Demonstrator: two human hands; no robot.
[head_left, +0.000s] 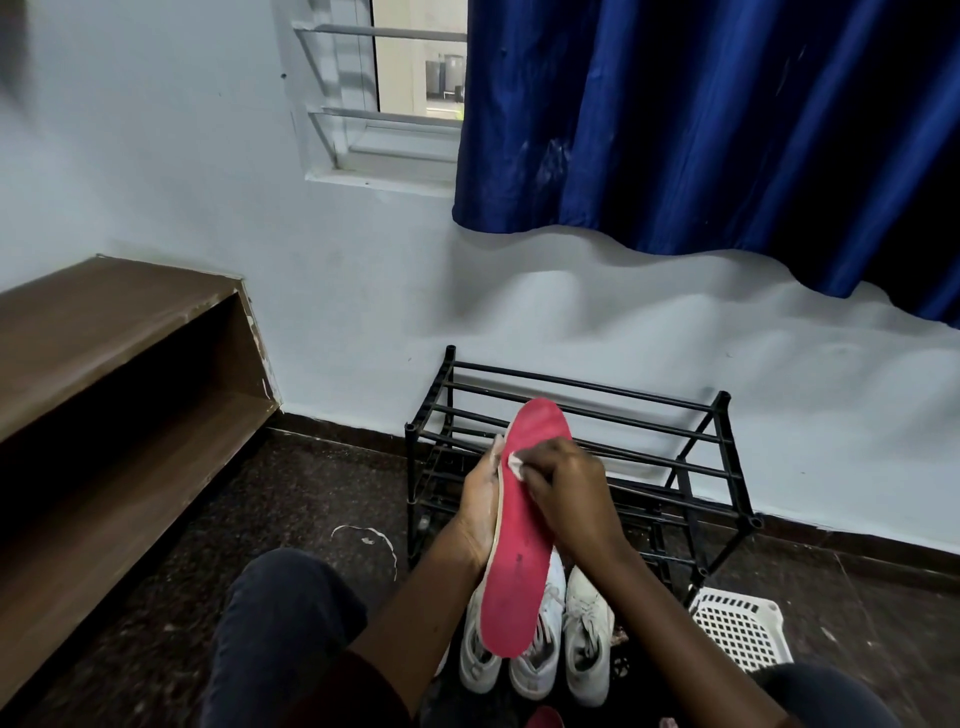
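A long pink-red insole (519, 525) stands tilted in front of me, toe end up. My left hand (480, 506) supports it from behind and along its left edge, fingers wrapped round the rim. My right hand (563, 486) pinches a small white wipe (516, 461) and presses it onto the insole's upper left part. Below the insole, white sneakers (584, 639) lie on the dark floor.
A black metal shoe rack (691, 441) stands against the white wall behind my hands. A white perforated basket (740, 631) sits at the right. A brown wooden shelf unit (119, 374) fills the left. A blue curtain (701, 130) hangs above. My knee (291, 613) is at lower left.
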